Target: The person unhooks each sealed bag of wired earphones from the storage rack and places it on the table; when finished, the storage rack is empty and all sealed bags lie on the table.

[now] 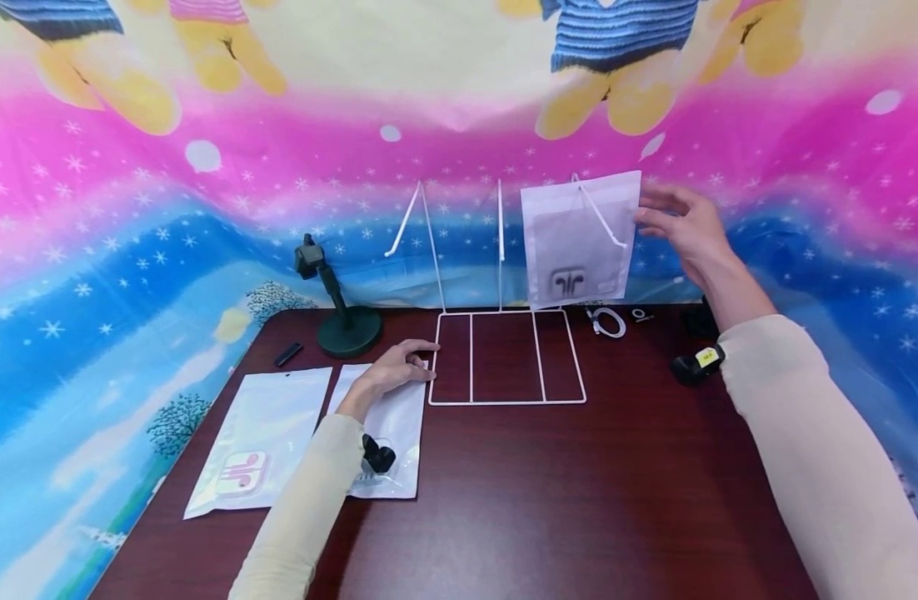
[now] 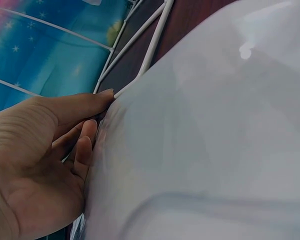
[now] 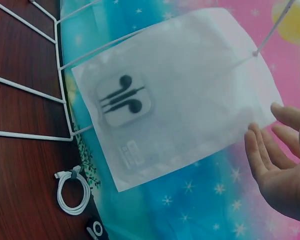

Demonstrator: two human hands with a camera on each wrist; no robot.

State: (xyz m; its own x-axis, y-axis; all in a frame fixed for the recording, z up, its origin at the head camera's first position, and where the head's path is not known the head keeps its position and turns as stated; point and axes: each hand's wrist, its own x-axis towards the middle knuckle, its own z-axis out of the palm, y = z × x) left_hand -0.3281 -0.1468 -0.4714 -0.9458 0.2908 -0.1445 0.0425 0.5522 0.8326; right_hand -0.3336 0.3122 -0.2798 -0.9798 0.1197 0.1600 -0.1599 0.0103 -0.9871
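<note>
A translucent white bag (image 1: 579, 242) printed with an earphone logo hangs on the right hook of a white wire rack (image 1: 504, 402). My right hand (image 1: 657, 215) hovers open at the bag's right edge, fingers straight. The right wrist view shows those fingers (image 3: 262, 150) just off the bag (image 3: 175, 105). My left hand (image 1: 417, 360) rests flat on a second white bag (image 1: 387, 433) lying on the table, fingertips close to the rack's left base wire. In the left wrist view its fingers (image 2: 85, 145) touch that bag (image 2: 215, 140) beside the rack wire (image 2: 150, 50).
A third bag with a pink earphone print (image 1: 256, 442) lies at the left. A dark phone stand (image 1: 346, 325) and a small black stick (image 1: 288, 354) sit behind it. A coiled white cable (image 1: 607, 321) lies right of the rack. A colourful cloth hangs behind the table.
</note>
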